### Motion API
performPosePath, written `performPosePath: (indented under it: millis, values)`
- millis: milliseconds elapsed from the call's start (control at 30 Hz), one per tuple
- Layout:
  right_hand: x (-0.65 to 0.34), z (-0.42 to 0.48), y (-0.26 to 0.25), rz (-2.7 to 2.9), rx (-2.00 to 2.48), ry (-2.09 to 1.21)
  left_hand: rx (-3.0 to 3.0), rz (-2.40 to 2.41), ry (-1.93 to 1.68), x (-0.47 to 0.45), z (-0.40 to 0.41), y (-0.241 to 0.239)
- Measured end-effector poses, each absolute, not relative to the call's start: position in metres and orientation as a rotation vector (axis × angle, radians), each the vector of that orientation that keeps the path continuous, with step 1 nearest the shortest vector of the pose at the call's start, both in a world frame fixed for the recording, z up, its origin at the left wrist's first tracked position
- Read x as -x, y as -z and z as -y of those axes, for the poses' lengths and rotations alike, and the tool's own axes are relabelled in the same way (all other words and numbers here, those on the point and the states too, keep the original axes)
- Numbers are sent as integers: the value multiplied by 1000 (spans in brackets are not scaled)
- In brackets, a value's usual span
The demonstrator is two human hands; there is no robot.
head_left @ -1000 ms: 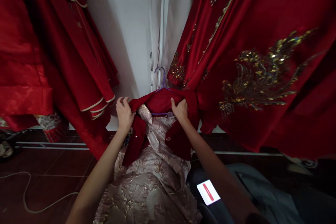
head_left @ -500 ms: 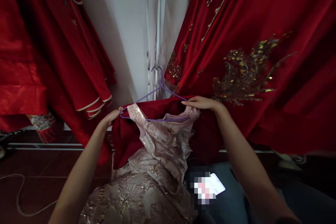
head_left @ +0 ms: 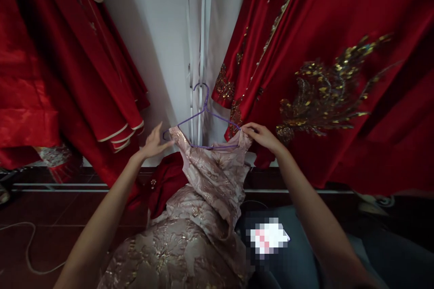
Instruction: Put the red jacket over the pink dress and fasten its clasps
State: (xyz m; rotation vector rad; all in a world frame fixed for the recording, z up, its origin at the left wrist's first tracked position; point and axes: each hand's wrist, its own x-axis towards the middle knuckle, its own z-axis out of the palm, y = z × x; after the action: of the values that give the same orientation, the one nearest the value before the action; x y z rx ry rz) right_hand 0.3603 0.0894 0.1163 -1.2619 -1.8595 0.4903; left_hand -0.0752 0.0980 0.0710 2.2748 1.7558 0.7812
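A pale pink dress (head_left: 217, 171) with a shiny gold pattern hangs by its shoulders on a thin purple hanger (head_left: 206, 107), whose hook points up. At the hanger's left end, my left hand (head_left: 154, 143) is open, fingers spread, close to the dress's left shoulder. My right hand (head_left: 262, 135) pinches the dress's right shoulder at the other end of the hanger. A dark red garment (head_left: 166, 178) sags behind and below the dress, partly hidden by it. The dress's lower part spreads toward me.
Long red garments hang on the left (head_left: 84, 54) and right (head_left: 322, 31), the right one with gold sequin embroidery (head_left: 325, 95). Between them are a white wall (head_left: 152, 22) and pale vertical rails (head_left: 201, 31). A lit phone, mostly blurred out, lies low right. A pale cable (head_left: 29, 253) crosses the floor.
The dark red garment has dropped from along the hanger to below it. My left hand has let go and its fingers have spread; my right hand stays at the right shoulder.
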Motion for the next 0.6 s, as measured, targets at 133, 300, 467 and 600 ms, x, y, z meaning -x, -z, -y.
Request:
performPosePath:
  millis: [133,300,467,600]
  values:
    - [-357,-92,-112,1823,1221,-441,-2499,-1574,-884,40,-120,-92]
    - [-364,-97,-97,1530,1228,-334,-2457,-1339,-916,45,-120,-97]
    - [-384,-76,-55,1117,1390,-42,-2275,-1450,-993,78,-100,-60]
    - [-376,-42,-32,1394,1383,-186,-2219,-1513,-724,93,-76,-16]
